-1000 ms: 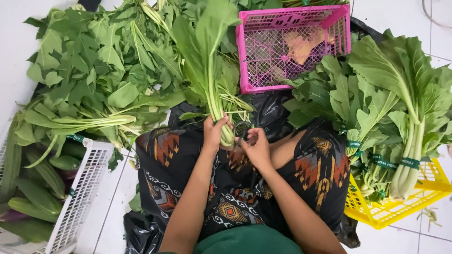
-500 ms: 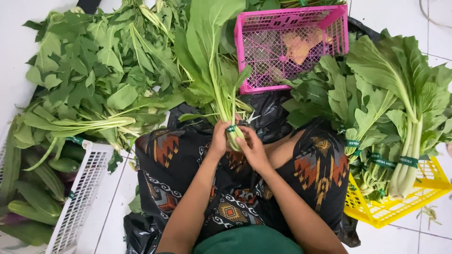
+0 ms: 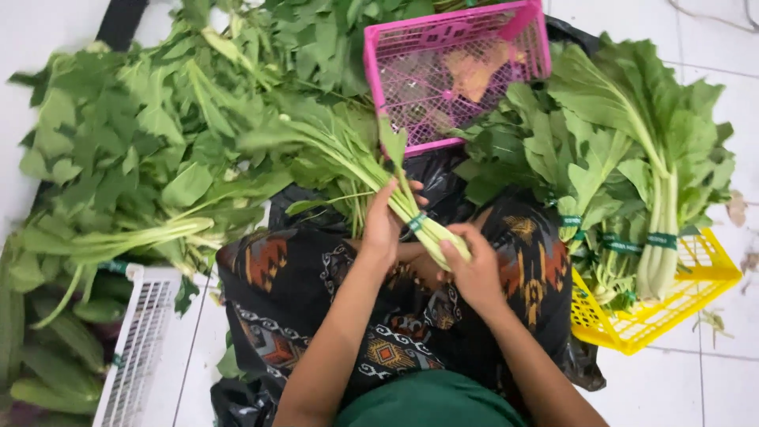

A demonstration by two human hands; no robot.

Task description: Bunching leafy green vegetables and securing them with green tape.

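Observation:
I hold a bunch of leafy greens [image 3: 348, 154] over my lap, its pale stalks bound by a green band [image 3: 417, 222]. My left hand [image 3: 385, 225] grips the stalks just above the band. My right hand [image 3: 472, 267] clasps the cut stalk ends below it. The bunch lies tilted, leaves pointing up and to the left toward the big heap of loose greens [image 3: 150, 150]. A dark patterned cloth [image 3: 300, 292] covers my lap beneath both hands.
A pink plastic basket [image 3: 455, 67] stands beyond my hands. A yellow basket [image 3: 672, 304] at right holds banded bunches of greens [image 3: 632, 158]. A white basket [image 3: 138, 352] at lower left sits beside long green gourds [image 3: 47, 372]. White floor tiles show at right.
The bunch has swung from upright to leaning left, its leaves now over the loose heap. My hands shifted along the stalks, and the green band is now around them.

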